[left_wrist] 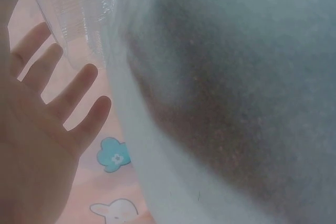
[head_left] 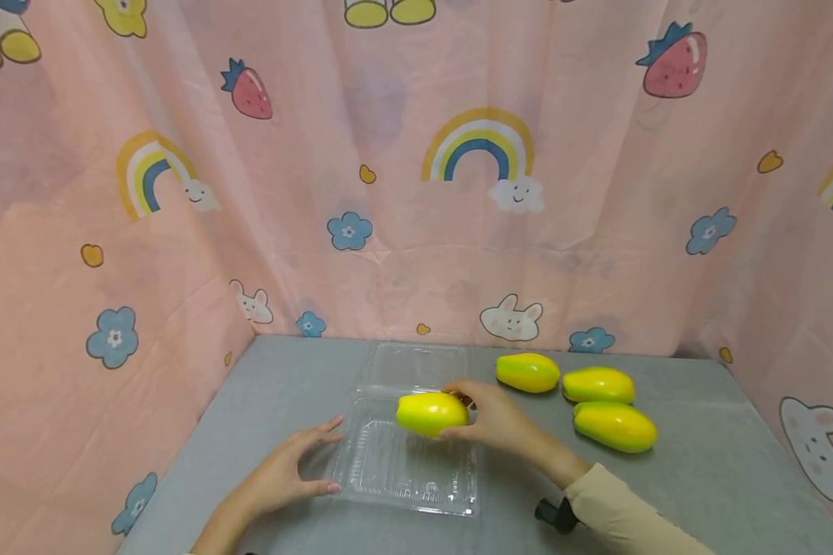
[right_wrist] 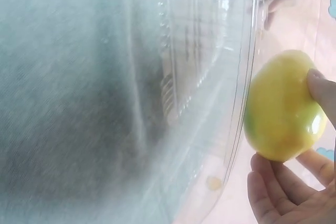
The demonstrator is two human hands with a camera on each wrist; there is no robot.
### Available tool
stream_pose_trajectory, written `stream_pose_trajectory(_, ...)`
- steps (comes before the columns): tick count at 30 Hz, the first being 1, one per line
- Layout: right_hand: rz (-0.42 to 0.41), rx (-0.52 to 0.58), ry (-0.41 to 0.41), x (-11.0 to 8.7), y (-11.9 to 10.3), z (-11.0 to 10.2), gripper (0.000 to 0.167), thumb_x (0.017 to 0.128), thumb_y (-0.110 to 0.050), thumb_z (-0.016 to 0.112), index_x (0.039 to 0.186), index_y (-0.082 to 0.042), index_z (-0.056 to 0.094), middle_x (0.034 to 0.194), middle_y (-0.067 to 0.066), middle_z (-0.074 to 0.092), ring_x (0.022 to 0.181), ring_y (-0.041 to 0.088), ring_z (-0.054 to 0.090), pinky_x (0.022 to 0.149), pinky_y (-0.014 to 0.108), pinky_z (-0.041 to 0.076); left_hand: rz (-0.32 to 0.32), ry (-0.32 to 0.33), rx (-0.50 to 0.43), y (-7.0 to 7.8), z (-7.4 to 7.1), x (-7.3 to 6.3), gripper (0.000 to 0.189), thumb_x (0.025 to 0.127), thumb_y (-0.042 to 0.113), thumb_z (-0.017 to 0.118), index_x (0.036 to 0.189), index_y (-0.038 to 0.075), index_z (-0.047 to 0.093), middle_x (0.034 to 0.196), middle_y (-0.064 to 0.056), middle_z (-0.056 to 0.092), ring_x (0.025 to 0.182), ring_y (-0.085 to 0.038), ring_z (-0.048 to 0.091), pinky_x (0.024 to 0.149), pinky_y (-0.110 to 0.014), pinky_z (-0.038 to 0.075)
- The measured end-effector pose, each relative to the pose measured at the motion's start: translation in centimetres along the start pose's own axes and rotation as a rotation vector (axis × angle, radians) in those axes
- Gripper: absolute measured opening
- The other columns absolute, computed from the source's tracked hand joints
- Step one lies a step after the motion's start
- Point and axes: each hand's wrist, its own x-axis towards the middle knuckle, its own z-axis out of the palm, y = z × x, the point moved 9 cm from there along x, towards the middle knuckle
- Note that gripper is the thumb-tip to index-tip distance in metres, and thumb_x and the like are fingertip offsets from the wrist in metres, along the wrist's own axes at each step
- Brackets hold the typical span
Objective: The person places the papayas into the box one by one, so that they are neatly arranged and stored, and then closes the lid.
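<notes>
My right hand (head_left: 493, 422) grips a yellow-green papaya (head_left: 430, 415) by its right end, over the back part of a clear plastic clamshell box (head_left: 389, 470). In the right wrist view, thumb and fingers hold the same papaya (right_wrist: 283, 106) from two sides. The box lies unfolded, its lid (head_left: 416, 366) laid back toward the curtain. At the box's left edge is my left hand (head_left: 284, 470), thumb and fingers spread and relaxed, gripping nothing. The left wrist view shows that hand (left_wrist: 42, 114) with its fingers apart beside the clear plastic.
Right of the box lie three more papayas: one at the back (head_left: 527, 373), one beside it (head_left: 598, 385) and one nearer (head_left: 615, 426). A small black object (head_left: 555, 515) is by the right sleeve. A pink patterned curtain (head_left: 403, 293) borders the grey table (head_left: 278, 385).
</notes>
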Motion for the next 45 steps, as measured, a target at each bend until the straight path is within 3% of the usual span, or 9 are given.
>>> stream_pose_trajectory(7,0.05,0.027,-0.005,0.8,-0.7,0.7,0.066,0.071,-0.047,0.086,0.126,-0.018,0.063,0.11,-0.007,0.069,0.094,0.008,0.058,0.086,0.032,0.054,-0.009,0.001,-0.002,0.1,-0.1,0.0,0.07,0.073,0.045,0.084,0.135,0.022,0.06,0.159,0.006,0.041,0.141,-0.029,0.045,0.111,-0.06,0.04)
stream_pose_trajectory(20,0.134,0.154,-0.074,3.2,-1.3,2.1,0.06,0.072,-0.043,0.086,0.123,-0.019,0.065,0.113,-0.003,0.067,0.094,0.018,0.06,0.079,0.029,0.053,0.001,0.018,0.025,0.0,-0.1,-0.1,0.07,0.073,0.046,0.084,0.135,0.023,0.06,0.157,0.011,0.042,0.139,-0.029,0.047,0.109,-0.059,0.041)
stream_pose_trajectory(33,0.072,0.227,-0.095,5.8,-3.2,4.1,0.057,0.075,-0.039,0.083,0.123,-0.012,0.067,0.116,0.002,0.066,0.089,0.018,0.063,0.071,0.024,0.056,-0.03,-0.013,-0.02,-0.1,0.1,0.0,0.072,0.073,0.046,0.084,0.136,0.02,0.059,0.159,0.009,0.04,0.141,-0.032,0.044,0.111,-0.062,0.039)
stream_pose_trajectory(45,0.061,0.283,-0.101,6.3,-3.2,5.2,0.055,0.078,-0.041,0.081,0.123,-0.012,0.067,0.113,0.001,0.065,0.088,0.015,0.066,0.074,0.026,0.059,-0.061,-0.02,-0.018,-0.2,0.3,0.1,0.073,0.072,0.045,0.084,0.136,0.023,0.059,0.159,0.011,0.04,0.142,-0.029,0.045,0.112,-0.06,0.039)
